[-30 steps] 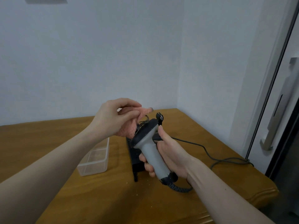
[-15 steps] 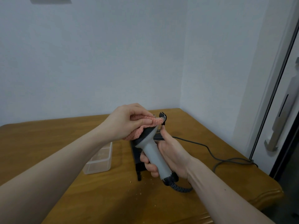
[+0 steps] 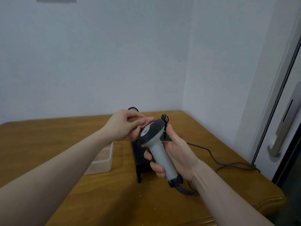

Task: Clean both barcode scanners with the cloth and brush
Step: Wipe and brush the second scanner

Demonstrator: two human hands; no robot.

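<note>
The right hand (image 3: 177,154) is wrapped around the grey handle of a scanner (image 3: 154,141), holding it up over the tabletop (image 3: 48,141) with the dark head tilted toward the left. The left hand (image 3: 125,126) pinches a pink cloth (image 3: 138,132) and presses it against the side of that head — so the wiping of this scanner is under way, not finished as far as I can judge. A black shape (image 3: 140,154) lies on the tabletop under the hands; it may be the second scanner or a stand (too hidden to tell). No brush can be made out, so the brush work and the other scanner seem left to do.

A cord (image 3: 211,154) trails off right toward the tabletop's edge, and a clear box (image 3: 102,162) sits just left of the black shape. There is open room nearer the person — crumbs only.
</note>
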